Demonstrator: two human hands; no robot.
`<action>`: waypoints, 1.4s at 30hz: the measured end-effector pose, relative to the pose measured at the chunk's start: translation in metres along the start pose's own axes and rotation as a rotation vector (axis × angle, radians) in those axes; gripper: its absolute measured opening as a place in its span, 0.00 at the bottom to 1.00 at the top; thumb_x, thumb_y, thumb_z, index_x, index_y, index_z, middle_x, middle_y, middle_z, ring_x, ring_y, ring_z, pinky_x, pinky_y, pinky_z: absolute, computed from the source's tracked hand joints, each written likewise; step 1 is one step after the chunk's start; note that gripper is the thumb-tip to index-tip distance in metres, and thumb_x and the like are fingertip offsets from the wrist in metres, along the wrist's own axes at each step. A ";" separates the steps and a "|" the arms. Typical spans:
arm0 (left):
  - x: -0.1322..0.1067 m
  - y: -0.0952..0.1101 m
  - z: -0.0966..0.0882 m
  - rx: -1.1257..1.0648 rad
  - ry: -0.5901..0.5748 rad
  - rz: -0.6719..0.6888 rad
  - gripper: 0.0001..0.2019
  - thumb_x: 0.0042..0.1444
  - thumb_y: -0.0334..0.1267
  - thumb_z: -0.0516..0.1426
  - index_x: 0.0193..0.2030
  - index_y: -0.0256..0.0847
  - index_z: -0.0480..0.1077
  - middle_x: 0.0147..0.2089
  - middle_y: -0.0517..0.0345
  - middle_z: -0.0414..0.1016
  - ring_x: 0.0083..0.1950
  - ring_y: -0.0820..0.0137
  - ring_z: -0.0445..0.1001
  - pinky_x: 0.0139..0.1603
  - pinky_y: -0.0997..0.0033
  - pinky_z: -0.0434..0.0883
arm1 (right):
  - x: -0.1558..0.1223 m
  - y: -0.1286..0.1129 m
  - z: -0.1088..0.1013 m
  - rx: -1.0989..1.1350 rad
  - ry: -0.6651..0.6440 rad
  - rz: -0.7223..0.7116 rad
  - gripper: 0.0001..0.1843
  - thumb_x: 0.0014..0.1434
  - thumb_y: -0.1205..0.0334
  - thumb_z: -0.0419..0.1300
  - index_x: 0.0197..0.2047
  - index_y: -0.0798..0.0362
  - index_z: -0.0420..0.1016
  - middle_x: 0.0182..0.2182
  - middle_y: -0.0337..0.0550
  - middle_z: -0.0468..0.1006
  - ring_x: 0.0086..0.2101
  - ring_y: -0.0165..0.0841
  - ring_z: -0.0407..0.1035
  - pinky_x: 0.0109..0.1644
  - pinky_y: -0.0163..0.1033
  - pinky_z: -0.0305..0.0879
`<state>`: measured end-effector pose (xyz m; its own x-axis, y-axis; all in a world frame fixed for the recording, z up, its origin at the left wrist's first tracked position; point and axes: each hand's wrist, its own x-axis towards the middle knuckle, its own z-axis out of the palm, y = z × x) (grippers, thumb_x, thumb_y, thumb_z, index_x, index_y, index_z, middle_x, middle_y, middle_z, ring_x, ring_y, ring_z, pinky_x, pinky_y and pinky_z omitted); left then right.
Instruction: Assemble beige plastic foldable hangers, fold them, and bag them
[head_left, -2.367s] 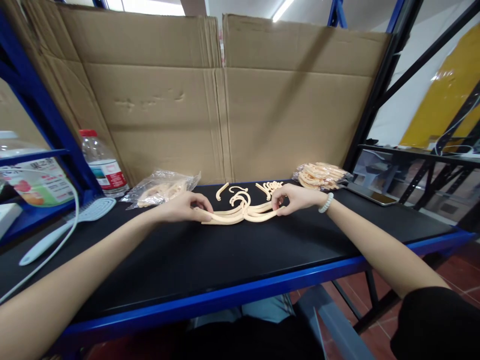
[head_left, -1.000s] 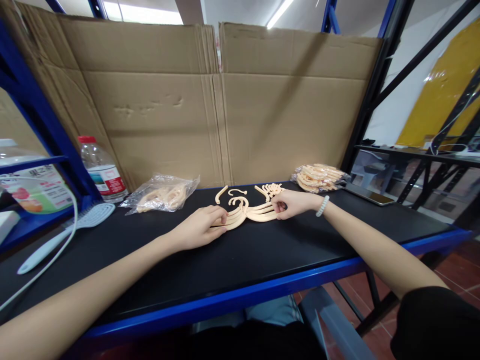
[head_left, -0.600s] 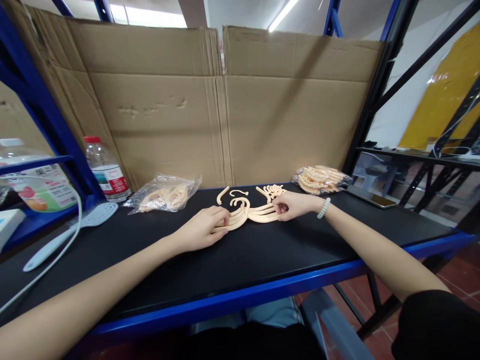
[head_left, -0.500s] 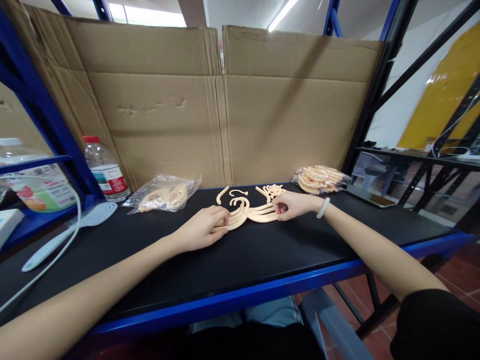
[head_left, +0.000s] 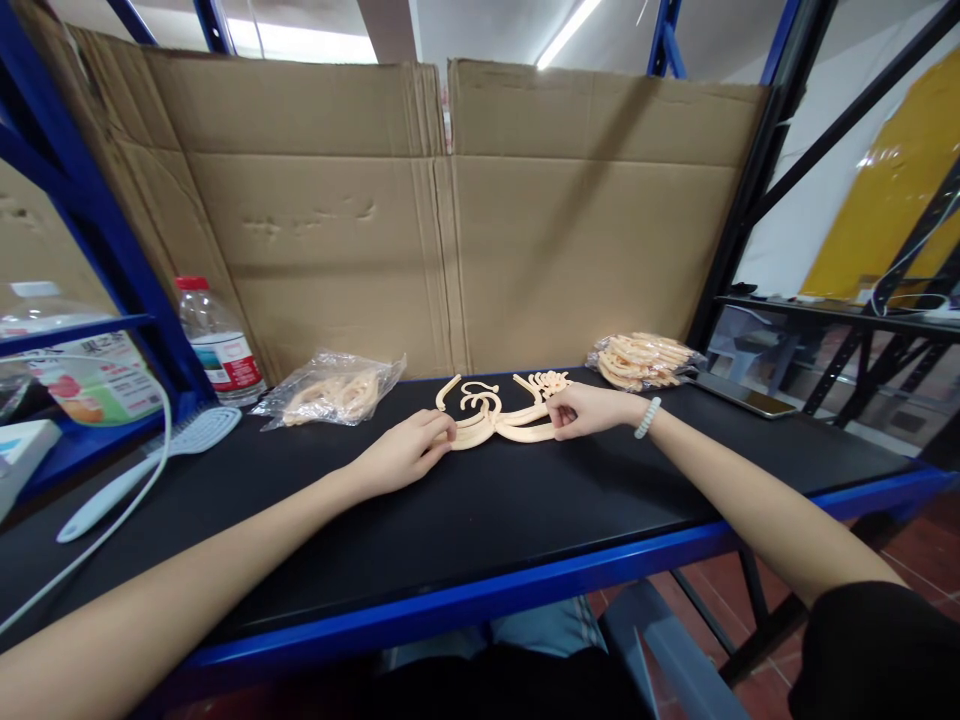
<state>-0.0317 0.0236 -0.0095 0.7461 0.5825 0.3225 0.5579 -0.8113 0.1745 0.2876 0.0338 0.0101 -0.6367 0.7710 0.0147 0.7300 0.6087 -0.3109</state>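
Observation:
A cluster of curved beige strips (head_left: pixel 474 431) lies on the black tabletop, some ending in curls near the middle. At its left end my left hand (head_left: pixel 405 448) is closed, thumb and fingers pinching the strip ends. My right hand (head_left: pixel 589 410) pinches the right-hand beige strips (head_left: pixel 529 432) between thumb and fingers. Their material cannot be made out. Just behind lie a short curved beige piece (head_left: pixel 448 392), a thin hooked piece (head_left: pixel 480 387) and a beige piece with several small curls (head_left: pixel 546 381), partly behind my right hand.
Clear plastic bags of beige pieces, one left (head_left: pixel 334 392) and one right (head_left: pixel 643 360), lie before the cardboard wall (head_left: pixel 337 220). A phone (head_left: pixel 742 395) lies at the right. At the left are a hairbrush (head_left: pixel 150 470), a white cable (head_left: pixel 161 440) and a red-capped bottle (head_left: pixel 221 345).
My left hand has shifted slightly to the left along the strips. My right hand stays almost in place on the right-hand strips. The camera view has moved a little.

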 end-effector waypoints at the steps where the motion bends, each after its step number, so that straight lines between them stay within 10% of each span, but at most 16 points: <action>1: 0.000 -0.001 0.001 0.006 0.006 0.000 0.07 0.61 0.35 0.46 0.40 0.41 0.64 0.46 0.51 0.69 0.49 0.62 0.68 0.50 0.62 0.66 | 0.000 0.000 0.000 -0.008 0.006 0.004 0.03 0.47 0.69 0.60 0.25 0.57 0.69 0.22 0.38 0.72 0.24 0.27 0.64 0.29 0.33 0.57; 16: 0.001 -0.011 0.008 0.147 0.082 -0.018 0.13 0.60 0.33 0.46 0.49 0.38 0.65 0.51 0.46 0.71 0.54 0.60 0.68 0.56 0.56 0.65 | -0.002 0.001 -0.005 -0.150 0.156 -0.045 0.16 0.50 0.73 0.56 0.44 0.60 0.71 0.36 0.46 0.73 0.31 0.31 0.65 0.36 0.36 0.63; 21: -0.001 -0.008 0.009 0.163 -0.058 -0.176 0.21 0.64 0.41 0.42 0.61 0.40 0.58 0.64 0.46 0.62 0.65 0.58 0.59 0.64 0.43 0.52 | 0.002 0.004 0.002 -0.129 0.128 -0.071 0.27 0.55 0.58 0.59 0.56 0.62 0.66 0.49 0.57 0.70 0.44 0.40 0.67 0.49 0.45 0.63; 36: -0.001 -0.020 0.017 0.147 -0.076 -0.123 0.25 0.65 0.43 0.39 0.65 0.36 0.56 0.67 0.48 0.56 0.69 0.63 0.52 0.68 0.56 0.50 | 0.006 0.012 0.007 -0.219 0.135 -0.098 0.18 0.59 0.60 0.57 0.50 0.60 0.73 0.44 0.54 0.68 0.47 0.40 0.64 0.54 0.48 0.61; 42: -0.002 -0.021 0.019 0.141 -0.048 -0.129 0.24 0.65 0.45 0.40 0.64 0.38 0.57 0.67 0.49 0.58 0.68 0.62 0.53 0.66 0.53 0.53 | -0.008 -0.018 -0.003 -0.200 0.458 -0.144 0.14 0.62 0.62 0.52 0.48 0.55 0.73 0.42 0.49 0.70 0.42 0.36 0.67 0.50 0.44 0.65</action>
<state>-0.0374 0.0403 -0.0317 0.6801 0.6853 0.2604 0.6926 -0.7171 0.0781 0.2805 0.0169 0.0183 -0.5929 0.6524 0.4721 0.7047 0.7040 -0.0877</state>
